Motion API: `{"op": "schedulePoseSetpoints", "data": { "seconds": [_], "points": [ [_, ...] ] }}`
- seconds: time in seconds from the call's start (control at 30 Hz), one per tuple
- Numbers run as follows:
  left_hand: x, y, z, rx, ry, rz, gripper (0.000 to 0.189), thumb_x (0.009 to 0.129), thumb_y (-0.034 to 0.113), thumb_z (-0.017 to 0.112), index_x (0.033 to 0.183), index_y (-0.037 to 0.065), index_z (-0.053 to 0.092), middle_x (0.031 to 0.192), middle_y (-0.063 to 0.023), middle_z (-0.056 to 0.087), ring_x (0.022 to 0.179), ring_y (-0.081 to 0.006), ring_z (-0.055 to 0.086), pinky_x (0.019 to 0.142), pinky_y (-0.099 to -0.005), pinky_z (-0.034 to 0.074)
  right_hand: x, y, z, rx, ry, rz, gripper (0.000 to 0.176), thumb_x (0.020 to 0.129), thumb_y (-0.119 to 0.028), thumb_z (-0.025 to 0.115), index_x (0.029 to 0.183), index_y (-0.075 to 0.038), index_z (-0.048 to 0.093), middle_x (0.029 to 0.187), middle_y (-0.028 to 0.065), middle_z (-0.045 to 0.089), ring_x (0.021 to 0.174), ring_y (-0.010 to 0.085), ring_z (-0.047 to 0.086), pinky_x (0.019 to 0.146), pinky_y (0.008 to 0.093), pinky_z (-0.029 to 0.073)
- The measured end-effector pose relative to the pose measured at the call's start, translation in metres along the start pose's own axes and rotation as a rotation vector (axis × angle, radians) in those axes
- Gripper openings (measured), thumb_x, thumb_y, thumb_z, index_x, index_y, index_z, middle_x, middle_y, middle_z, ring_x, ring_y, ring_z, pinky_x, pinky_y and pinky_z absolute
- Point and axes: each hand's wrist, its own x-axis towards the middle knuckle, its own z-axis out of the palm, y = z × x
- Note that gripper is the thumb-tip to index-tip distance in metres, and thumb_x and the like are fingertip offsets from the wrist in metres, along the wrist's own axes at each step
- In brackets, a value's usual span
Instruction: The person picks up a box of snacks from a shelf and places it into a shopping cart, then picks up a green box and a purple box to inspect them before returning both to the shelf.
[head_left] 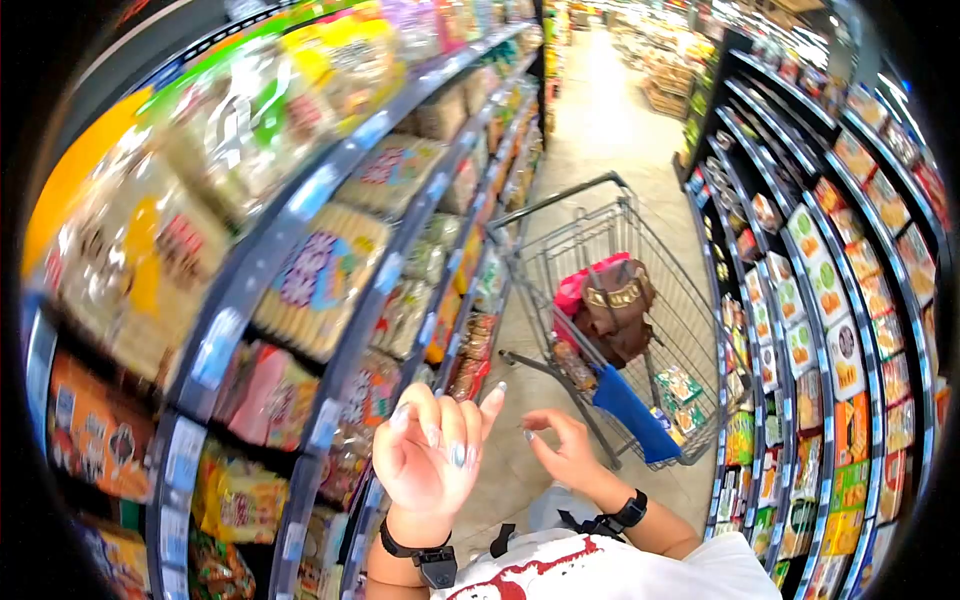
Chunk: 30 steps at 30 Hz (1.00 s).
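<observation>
My left hand point(432, 452) is raised in front of the left shelves, palm up. Its fingers are loosely curled and apart, and it holds nothing. To its right, my right hand point(568, 448) hangs above the aisle floor, fingers bent and apart, nothing in them. Beyond the hands stands a metal shopping cart point(690, 290). Inside it lie a brown bag point(618, 312) with gold lettering, a pink item point(568, 293) and several green packets point(682, 398). A blue panel point(636, 415) crosses the cart's near side. Neither hand touches the cart.
Shelves point(245, 290) of bagged foods line the left, close to my left hand. Packs of pale sticks point(325, 280) sit there. Right-hand shelves point(825, 340) carry boxes and packets. The tiled aisle point(597, 120) runs ahead towards a display of crates point(668, 90).
</observation>
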Motion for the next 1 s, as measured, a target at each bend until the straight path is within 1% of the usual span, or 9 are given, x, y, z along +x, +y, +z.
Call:
{"op": "schedulePoseSetpoints", "data": {
  "seconds": [0.03, 0.07, 0.1, 0.17, 0.37, 0.4, 0.6, 0.8, 1.0],
  "points": [
    [0.013, -0.016, 0.002, -0.016, 0.012, -0.027, 0.021, 0.093, 0.021, 0.049, 0.078, 0.007, 0.042, 0.076, -0.0114, 0.055, 0.071, -0.0212, 0.052, 0.104, -0.0471, 0.042, 0.004, 0.006, -0.017, -0.017, 0.022, 0.013, 0.027, 0.082, -0.001, 0.062, 0.109, -0.001, 0.062, 0.098, 0.0129, 0.066, 0.092, 0.0237, 0.066, 0.082, 0.0328, 0.052],
    [0.025, -0.031, 0.001, 0.031, 0.009, -0.048, 0.015, 0.086, 0.006, 0.059, 0.088, 0.007, 0.044, 0.099, -0.0118, 0.055, 0.091, -0.0215, 0.056, 0.096, -0.0435, 0.05, 0.006, 0.012, -0.033, -0.036, 0.042, 0.027, 0.027, 0.082, -0.001, 0.062, 0.109, -0.001, 0.062, 0.098, 0.013, 0.066, 0.092, 0.0235, 0.066, 0.082, 0.0327, 0.052],
    [0.037, -0.044, 0.004, 0.142, 0.063, -0.073, 0.027, 0.079, -0.006, 0.063, 0.096, 0.007, 0.046, 0.112, -0.0101, 0.052, 0.107, -0.0229, 0.057, 0.091, -0.0367, 0.053, 0.009, 0.019, -0.05, -0.053, 0.082, 0.054, 0.027, 0.082, -0.001, 0.062, 0.109, -0.001, 0.062, 0.098, 0.013, 0.066, 0.092, 0.0232, 0.066, 0.082, 0.0326, 0.052],
    [0.06, -0.066, 0.005, 0.234, 0.093, -0.135, 0.034, 0.077, -0.012, 0.064, 0.098, 0.007, 0.046, 0.115, -0.0093, 0.051, 0.115, -0.0244, 0.056, 0.089, -0.034, 0.054, 0.015, 0.033, -0.082, -0.082, 0.14, 0.099, 0.026, 0.082, -0.001, 0.062, 0.108, -0.001, 0.062, 0.098, 0.0131, 0.066, 0.092, 0.0226, 0.067, 0.082, 0.0324, 0.052],
    [0.102, -0.104, 0.003, 0.202, -0.046, -0.153, 0.032, 0.08, -0.014, 0.062, 0.099, 0.007, 0.046, 0.116, -0.0098, 0.051, 0.114, -0.0254, 0.058, 0.092, -0.0325, 0.048, 0.025, 0.061, -0.135, -0.053, 0.315, 0.189, 0.024, 0.081, 0.001, 0.06, 0.104, 0.0, 0.062, 0.095, 0.0108, 0.067, 0.086, 0.0192, 0.066, 0.08, 0.03, 0.052],
    [0.107, -0.105, 0.004, 0.196, -0.051, -0.167, 0.031, 0.081, -0.013, 0.062, 0.096, 0.008, 0.045, 0.113, -0.0101, 0.051, 0.109, -0.0253, 0.06, 0.092, -0.0333, 0.046, 0.026, 0.064, -0.136, -0.051, 0.335, 0.202, 0.024, 0.081, 0.001, 0.06, 0.104, 0.0, 0.062, 0.095, 0.0106, 0.067, 0.086, 0.0188, 0.066, 0.08, 0.0299, 0.051],
    [0.135, -0.101, -0.001, 0.158, -0.137, -0.138, 0.03, 0.082, -0.01, 0.066, 0.088, 0.009, 0.043, 0.095, -0.0065, 0.05, 0.094, -0.0236, 0.06, 0.09, -0.0354, 0.047, 0.038, 0.068, -0.124, -0.096, 0.372, 0.204, 0.023, 0.081, 0.0, 0.061, 0.104, 0.0, 0.063, 0.094, 0.0116, 0.068, 0.084, 0.0183, 0.066, 0.079, 0.0298, 0.052],
    [0.159, -0.074, -0.013, 0.186, -0.223, -0.107, 0.031, 0.082, -0.003, 0.071, 0.086, 0.009, 0.042, 0.091, -0.0054, 0.048, 0.091, -0.0231, 0.061, 0.086, -0.0355, 0.049, 0.059, 0.059, -0.1, -0.136, 0.394, 0.184, 0.022, 0.082, 0.0, 0.061, 0.103, 0.001, 0.063, 0.096, 0.0112, 0.068, 0.084, 0.0186, 0.066, 0.078, 0.0298, 0.052],
    [0.169, -0.052, -0.028, 0.283, -0.309, -0.026, 0.024, 0.083, 0.002, 0.071, 0.101, 0.001, 0.055, 0.099, -0.0081, 0.052, 0.095, -0.0253, 0.064, 0.084, -0.0348, 0.052, 0.076, 0.052, -0.077, -0.195, 0.375, 0.161, 0.021, 0.082, 0.0, 0.061, 0.103, 0.001, 0.063, 0.098, 0.0117, 0.067, 0.085, 0.0189, 0.066, 0.079, 0.0301, 0.052]
  ]
}}
